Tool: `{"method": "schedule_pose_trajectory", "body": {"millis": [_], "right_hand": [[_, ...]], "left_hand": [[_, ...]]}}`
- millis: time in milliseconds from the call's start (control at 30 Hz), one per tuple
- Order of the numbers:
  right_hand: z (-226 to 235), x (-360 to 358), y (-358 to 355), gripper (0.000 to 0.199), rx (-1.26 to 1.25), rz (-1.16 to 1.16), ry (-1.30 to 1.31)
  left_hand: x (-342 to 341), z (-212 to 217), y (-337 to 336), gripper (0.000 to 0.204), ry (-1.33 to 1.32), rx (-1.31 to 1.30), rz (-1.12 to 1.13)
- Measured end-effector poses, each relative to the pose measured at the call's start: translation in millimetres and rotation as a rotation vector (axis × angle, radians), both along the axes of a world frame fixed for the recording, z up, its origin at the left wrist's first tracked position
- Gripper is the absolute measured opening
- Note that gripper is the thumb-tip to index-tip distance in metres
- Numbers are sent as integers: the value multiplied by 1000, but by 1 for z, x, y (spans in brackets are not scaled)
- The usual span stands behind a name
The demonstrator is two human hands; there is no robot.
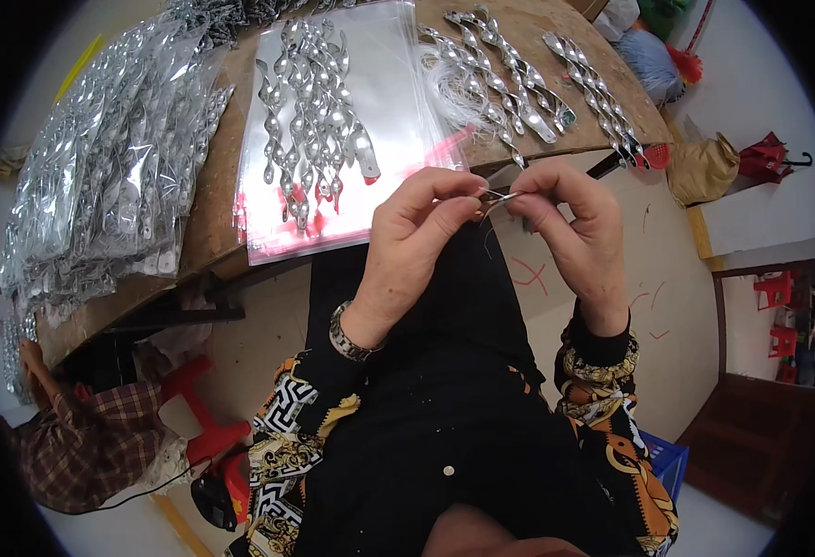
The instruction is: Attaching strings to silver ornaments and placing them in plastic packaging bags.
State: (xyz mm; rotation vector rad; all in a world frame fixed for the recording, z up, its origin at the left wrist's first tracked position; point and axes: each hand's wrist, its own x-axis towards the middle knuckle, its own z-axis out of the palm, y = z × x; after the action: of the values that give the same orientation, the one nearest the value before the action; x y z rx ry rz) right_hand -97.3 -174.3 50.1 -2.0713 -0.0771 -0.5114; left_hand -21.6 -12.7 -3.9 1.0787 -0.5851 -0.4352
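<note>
My left hand (412,237) and my right hand (575,232) meet just below the table edge, fingertips pinched together on a small thin metal ring or hook (496,198) with a fine thread hanging from it. A silver bracelet sits on my left wrist. On the wooden table (213,195) just above my hands lie shiny silver twisted spiral ornaments (310,111) on a stack of clear plastic bags (398,102) with red strips. More spirals (500,74) lie to the right, beside a bundle of white thread (454,88).
A large heap of bagged silver spirals (101,176) fills the table's left. Another person in a plaid sleeve (83,436) sits low at the left near a red stool (208,427). A feather duster (658,56), a brown bag (705,167) and a red umbrella (769,158) lie right.
</note>
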Motion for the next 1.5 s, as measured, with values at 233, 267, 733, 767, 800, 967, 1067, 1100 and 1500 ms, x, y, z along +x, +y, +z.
{"method": "schedule_pose_trajectory", "body": {"millis": [233,267,733,767,800,967,1067,1100,1500], "right_hand": [[-15,6,7,4,-24,26,8],[-16,6,9,4,-7,28,2],[-16,6,20,14,175,58,88],[-11,5,18,16,187,82,139],[-9,4,16,18,199,106,191],[-4,-5,4,17,393,203,346],[0,-11,-8,10,514,290,461],[-1,-13,-12,8,570,370,456],[-7,-25,-22,4,952,735,177]], "left_hand": [[2,-2,4,13,-11,19,24],[2,-3,5,13,-10,19,25],[10,4,15,5,-87,34,88],[12,5,17,5,-87,34,87],[15,6,18,5,-114,26,106],[23,13,26,7,-17,-136,143],[31,16,33,8,44,-231,145],[36,14,37,9,57,-236,139],[48,27,53,12,112,-355,175]]}}
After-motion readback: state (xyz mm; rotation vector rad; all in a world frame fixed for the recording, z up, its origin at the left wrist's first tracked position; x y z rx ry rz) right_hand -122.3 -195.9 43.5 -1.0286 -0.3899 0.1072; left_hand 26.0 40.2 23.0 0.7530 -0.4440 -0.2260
